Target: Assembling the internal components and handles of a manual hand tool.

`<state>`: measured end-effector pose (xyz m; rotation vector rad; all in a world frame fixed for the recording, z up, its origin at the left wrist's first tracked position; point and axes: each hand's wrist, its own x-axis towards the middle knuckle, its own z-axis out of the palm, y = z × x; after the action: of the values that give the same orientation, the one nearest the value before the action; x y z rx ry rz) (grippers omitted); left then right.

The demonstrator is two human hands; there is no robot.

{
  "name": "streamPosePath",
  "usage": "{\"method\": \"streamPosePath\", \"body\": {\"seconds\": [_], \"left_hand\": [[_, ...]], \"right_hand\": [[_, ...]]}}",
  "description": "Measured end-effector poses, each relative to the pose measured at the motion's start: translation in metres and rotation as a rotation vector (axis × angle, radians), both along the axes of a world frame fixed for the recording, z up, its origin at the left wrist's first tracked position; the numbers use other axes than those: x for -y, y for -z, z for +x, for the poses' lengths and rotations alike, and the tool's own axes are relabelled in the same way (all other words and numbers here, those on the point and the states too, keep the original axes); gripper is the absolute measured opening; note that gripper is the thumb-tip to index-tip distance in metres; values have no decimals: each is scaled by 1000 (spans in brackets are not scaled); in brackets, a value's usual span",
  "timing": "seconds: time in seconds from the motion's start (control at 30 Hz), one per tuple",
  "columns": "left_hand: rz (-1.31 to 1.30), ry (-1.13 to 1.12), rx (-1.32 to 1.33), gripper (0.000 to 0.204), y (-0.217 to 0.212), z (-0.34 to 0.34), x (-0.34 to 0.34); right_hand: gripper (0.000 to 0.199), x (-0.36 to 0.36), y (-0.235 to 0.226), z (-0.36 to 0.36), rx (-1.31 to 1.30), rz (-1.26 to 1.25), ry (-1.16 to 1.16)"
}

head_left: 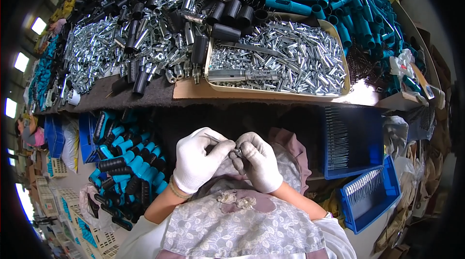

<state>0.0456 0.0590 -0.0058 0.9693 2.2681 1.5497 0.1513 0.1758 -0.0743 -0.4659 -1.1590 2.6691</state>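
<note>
Both of my hands wear white knit gloves and meet above my lap, in front of the bench edge. My left hand (199, 158) pinches a thin metal rod (211, 138), whose end sticks out above the thumb. The fingers of my right hand (261, 162) close on a small dark metal part (238, 152), right beside my left fingertips. The right glove's fingertips are stained grey. Fingers cover most of the small part, so its exact kind cannot be told. Beyond my hands, a cream tray (271, 92) on the bench holds many small silver pins and a slotted metal tube (237, 75).
Teal tubes (300, 7) heap at the back right, black sleeves (232, 12) and silver fittings (92, 46) at the back left. Teal-and-black handles (131, 162) pile at my left. Two blue bins (356, 172) with rows of metal rods stand at my right.
</note>
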Motion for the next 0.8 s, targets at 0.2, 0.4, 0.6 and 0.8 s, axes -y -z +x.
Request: {"method": "streamPosePath", "body": {"seconds": [0.2, 0.4, 0.6, 0.8], "left_hand": [[18, 65, -8, 7, 5, -2, 1], [27, 164, -70, 5, 4, -5, 2], [66, 226, 91, 9, 11, -13, 4], [84, 108, 85, 10, 12, -2, 0]], "right_hand": [[25, 2, 2, 0, -39, -4, 22], [24, 0, 4, 2, -29, -44, -18], [23, -5, -1, 2, 44, -164, -109], [24, -11, -11, 4, 121, 10, -117]]}}
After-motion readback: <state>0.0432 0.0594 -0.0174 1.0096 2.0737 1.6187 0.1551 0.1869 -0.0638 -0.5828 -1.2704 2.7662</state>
